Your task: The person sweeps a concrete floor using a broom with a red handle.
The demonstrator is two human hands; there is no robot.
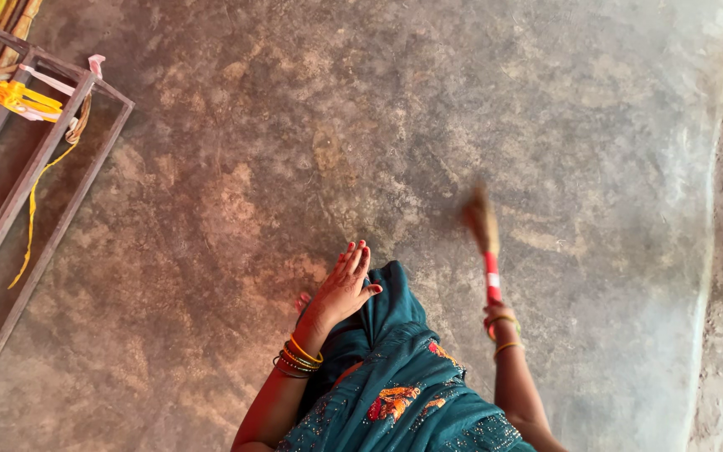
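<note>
one right hand (501, 318) grips a broom (485, 238); left hand (343, 289) open.

Two hands show: one left hand (343, 289), flat and empty against the teal cloth, and one right hand (499, 320) gripping one broom (485, 243) with a red and white handle. One metal frame (39, 167) stands at the left edge, carrying one bundle of yellow cord (25, 100). Each wrist wears several bangles, too tightly stacked to count.
</note>
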